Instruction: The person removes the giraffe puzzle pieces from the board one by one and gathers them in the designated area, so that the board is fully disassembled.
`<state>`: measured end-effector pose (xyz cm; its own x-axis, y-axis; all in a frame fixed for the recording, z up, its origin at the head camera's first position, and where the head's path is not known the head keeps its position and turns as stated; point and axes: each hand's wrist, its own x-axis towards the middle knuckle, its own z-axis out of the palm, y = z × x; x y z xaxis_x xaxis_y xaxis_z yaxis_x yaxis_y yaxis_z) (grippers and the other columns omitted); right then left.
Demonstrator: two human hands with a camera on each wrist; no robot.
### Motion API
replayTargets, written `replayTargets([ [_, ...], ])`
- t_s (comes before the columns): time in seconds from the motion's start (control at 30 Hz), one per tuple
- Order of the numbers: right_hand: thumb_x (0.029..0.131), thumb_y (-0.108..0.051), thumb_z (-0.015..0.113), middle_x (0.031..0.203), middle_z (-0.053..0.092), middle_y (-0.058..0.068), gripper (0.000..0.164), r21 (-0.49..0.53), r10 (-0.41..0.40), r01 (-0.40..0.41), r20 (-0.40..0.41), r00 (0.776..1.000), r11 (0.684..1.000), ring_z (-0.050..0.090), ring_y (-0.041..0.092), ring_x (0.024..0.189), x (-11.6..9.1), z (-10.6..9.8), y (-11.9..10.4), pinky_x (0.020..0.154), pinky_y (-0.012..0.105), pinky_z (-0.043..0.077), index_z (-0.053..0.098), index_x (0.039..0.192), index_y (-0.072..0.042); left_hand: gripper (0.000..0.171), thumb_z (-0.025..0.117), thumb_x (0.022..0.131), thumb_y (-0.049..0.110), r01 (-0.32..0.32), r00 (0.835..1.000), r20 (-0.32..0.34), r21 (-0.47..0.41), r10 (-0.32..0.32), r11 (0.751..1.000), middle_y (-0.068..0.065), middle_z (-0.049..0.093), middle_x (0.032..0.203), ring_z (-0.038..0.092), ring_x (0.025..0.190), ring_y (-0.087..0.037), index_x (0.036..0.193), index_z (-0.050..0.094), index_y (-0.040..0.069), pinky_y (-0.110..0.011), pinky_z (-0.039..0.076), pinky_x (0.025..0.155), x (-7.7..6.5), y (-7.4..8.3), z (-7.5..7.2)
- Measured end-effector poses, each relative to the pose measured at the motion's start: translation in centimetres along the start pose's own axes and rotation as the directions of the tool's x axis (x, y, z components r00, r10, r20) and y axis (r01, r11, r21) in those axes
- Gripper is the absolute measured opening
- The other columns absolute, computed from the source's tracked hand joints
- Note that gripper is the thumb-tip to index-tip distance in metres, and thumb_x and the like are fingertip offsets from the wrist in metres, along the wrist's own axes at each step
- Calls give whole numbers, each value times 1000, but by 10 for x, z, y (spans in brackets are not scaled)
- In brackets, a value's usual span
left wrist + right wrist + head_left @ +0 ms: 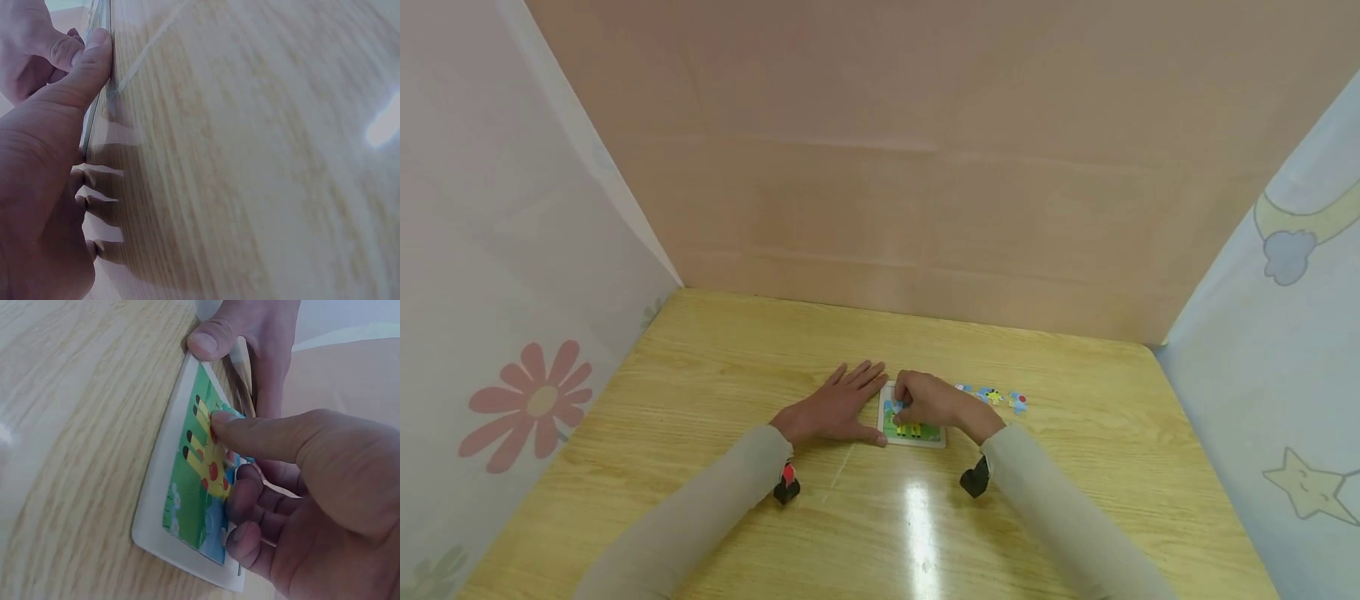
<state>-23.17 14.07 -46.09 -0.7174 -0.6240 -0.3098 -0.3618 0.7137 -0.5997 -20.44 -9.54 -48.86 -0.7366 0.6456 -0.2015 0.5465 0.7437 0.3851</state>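
A small jigsaw puzzle board [917, 442] with a pale rim lies on the table, its picture showing a yellow spotted giraffe [212, 472] on green ground. My left hand [837, 412] is spread flat at the board's left side, fingers straight. Its thumb [206, 342] rests at the board's corner in the right wrist view. Over the picture, my right hand [931, 399] pinches a partly blue puzzle piece [232, 411] between thumb and curled fingers, close to the board's surface. Those fingers hide much of the piece and the upper part of the picture.
Several loose puzzle pieces [993, 396] lie on the wooden table [1060, 483] just right of the board. A brown backdrop [880, 208] stands behind the table, with patterned cloth walls [542, 250] at both sides.
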Motion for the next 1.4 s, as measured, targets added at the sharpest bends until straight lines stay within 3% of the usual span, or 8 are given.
replayTargets([
  [0.27, 98, -15, 79, 104, 69, 3, 26, 35, -64, 64, -12, 998, 997, 61, 13, 89, -1, 6, 2, 82, 33, 55, 61, 117, -12, 109, 64, 96, 72, 6, 1000, -6, -3, -6, 1000, -6, 4, 183, 1, 171, -31, 173, 16, 11, -62, 4, 136, 0, 1, -1],
  [0.47, 101, -14, 74, 96, 68, 0, 9, 12, -119, 119, 10, 993, 993, 57, 12, 81, -3, 8, 4, 75, 29, 51, 70, 108, -11, 107, 67, 96, 68, -1, 1000, -15, -2, 1, 1000, -9, 7, 183, 5, 170, -33, 172, 20, 9, -64, 6, 136, -1, 2, -1],
  [0.63, 102, -14, 73, 97, 69, 0, 8, -9, -154, 154, 6, 988, 988, 55, 9, 80, -5, 8, 4, 73, 26, 49, 73, 108, -9, 106, 66, 96, 69, 0, 1000, -12, 2, 0, 1000, -8, 7, 183, 4, 171, -32, 172, 20, 10, -64, 6, 136, -2, 3, -2],
  [0.8, 107, -15, 65, 90, 62, 2, 15, -10, -184, 184, -35, 982, 983, 51, 10, 74, -12, 5, 2, 68, 25, 44, 68, 94, -8, 107, 65, 96, 70, -2, 1000, -19, 8, 2, 1000, -8, 7, 183, 4, 171, -32, 172, 19, 11, -64, 6, 136, -1, 2, -1],
  [1.0, 114, -19, 49, 93, 58, 2, 27, 28, -114, 118, -101, 988, 993, 51, 12, 76, -25, -4, 9, 68, 27, 43, 69, 102, -6, 108, 66, 96, 70, 6, 1000, -20, 3, -6, 1000, -7, 7, 183, 4, 171, -32, 172, 19, 11, -63, 6, 136, -1, 3, 0],
  [1.2, 110, -17, 59, 98, 68, 4, 17, 38, -64, 71, -151, 987, 997, 55, 12, 79, -41, -15, 21, 67, 25, 48, 73, 113, -8, 110, 65, 95, 73, 23, 1000, -13, 26, -22, 999, -5, 6, 183, 3, 171, -30, 173, 16, 13, -62, 6, 137, 1, 2, 1],
  [1.4, 107, -18, 64, 94, 70, 3, 8, 64, -23, 36, -190, 982, 997, 52, 11, 71, -56, -21, 37, 62, 24, 45, 71, 107, -13, 112, 65, 93, 75, 36, 999, -7, 22, -36, 999, -3, 5, 183, 2, 171, -28, 173, 15, 15, -60, 4, 137, 1, 2, 1],
])
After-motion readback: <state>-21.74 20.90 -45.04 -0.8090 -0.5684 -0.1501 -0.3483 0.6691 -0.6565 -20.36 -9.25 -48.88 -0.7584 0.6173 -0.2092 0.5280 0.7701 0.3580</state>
